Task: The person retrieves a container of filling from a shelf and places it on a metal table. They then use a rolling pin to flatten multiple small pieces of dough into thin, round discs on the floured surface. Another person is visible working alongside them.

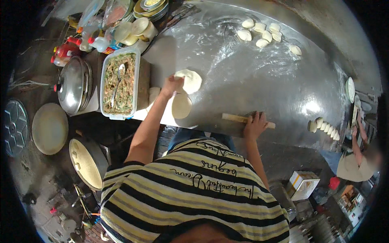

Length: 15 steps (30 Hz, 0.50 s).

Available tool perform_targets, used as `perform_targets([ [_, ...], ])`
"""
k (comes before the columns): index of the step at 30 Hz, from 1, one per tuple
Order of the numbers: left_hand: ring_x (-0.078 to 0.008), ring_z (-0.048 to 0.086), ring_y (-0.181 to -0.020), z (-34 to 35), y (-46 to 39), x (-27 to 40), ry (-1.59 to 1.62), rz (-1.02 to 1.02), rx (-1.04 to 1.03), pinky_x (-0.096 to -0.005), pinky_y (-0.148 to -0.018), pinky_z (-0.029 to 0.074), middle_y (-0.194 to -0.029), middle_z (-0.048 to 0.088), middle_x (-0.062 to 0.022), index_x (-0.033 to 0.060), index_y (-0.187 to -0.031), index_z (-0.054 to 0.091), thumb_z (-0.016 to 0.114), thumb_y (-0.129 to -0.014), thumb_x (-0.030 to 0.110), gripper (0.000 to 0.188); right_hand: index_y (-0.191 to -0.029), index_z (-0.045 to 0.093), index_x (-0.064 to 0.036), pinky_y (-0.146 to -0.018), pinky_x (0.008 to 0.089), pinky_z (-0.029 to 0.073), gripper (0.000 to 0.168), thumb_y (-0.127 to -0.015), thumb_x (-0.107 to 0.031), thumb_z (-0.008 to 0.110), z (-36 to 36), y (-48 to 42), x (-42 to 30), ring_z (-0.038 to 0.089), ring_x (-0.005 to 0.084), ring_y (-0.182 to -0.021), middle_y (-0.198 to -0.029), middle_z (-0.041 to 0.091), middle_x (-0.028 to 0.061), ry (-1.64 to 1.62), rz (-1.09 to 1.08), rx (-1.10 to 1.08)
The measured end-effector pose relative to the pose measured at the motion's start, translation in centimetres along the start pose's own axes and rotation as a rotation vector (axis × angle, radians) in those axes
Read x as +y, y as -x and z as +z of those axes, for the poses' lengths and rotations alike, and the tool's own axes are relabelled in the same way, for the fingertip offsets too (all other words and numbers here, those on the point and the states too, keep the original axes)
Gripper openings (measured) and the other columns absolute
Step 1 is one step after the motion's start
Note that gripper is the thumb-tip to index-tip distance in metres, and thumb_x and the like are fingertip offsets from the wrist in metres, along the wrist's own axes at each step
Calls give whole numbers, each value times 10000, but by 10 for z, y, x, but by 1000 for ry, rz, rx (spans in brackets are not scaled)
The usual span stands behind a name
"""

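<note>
My left hand (pixel 173 84) pinches the near left edge of a flat round dough sheet (pixel 191 81) on the metal worktop (pixel 228 94). Just below it lies another dough round (pixel 181 106), near the table's front edge. My right hand (pixel 255 124) rests over the right part of a wooden rolling pin (pixel 234 118), which lies on the worktop close to the same edge; whether the fingers grip it is hard to tell. Left of my left forearm stands a clear plastic tub of chopped filling (pixel 120 85), with a metal spoon (pixel 117 86) lying in it.
Several dough pieces (pixel 266 36) lie at the far right on floury metal. A curved row of cut dough pieces (pixel 326 127) sits near the right end. A lidded pan (pixel 74 85), bottles and stacked bowls (pixel 150 9) stand left. Another person (pixel 354 164) works at far right.
</note>
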State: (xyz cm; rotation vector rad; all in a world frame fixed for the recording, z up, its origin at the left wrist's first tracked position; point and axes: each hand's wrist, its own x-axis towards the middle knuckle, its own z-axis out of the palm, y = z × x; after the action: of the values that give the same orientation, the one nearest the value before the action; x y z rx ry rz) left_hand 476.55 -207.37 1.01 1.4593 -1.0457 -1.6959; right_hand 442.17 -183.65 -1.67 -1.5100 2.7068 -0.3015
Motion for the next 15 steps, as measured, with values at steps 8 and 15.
perform_targets([
  [8,-333,609,-938,2,-58,16,-1249,204,151,-414,-798,485,-1073,602,-237,-22,-1148,544,705,-741,296,541,-1155,584,-61,-1048,554,192,408,-861,-329,494,12,-56,24,386,329,-1244,-1310,472,153,-31,25,92],
  [15,-379,541,-1050,228,-165,87,-857,598,90,-419,-879,456,-1086,574,-225,6,-1099,550,710,-708,233,480,-1142,592,-97,-1050,579,169,354,-849,-271,495,7,-57,15,379,352,-1236,-1299,472,143,-112,33,105],
])
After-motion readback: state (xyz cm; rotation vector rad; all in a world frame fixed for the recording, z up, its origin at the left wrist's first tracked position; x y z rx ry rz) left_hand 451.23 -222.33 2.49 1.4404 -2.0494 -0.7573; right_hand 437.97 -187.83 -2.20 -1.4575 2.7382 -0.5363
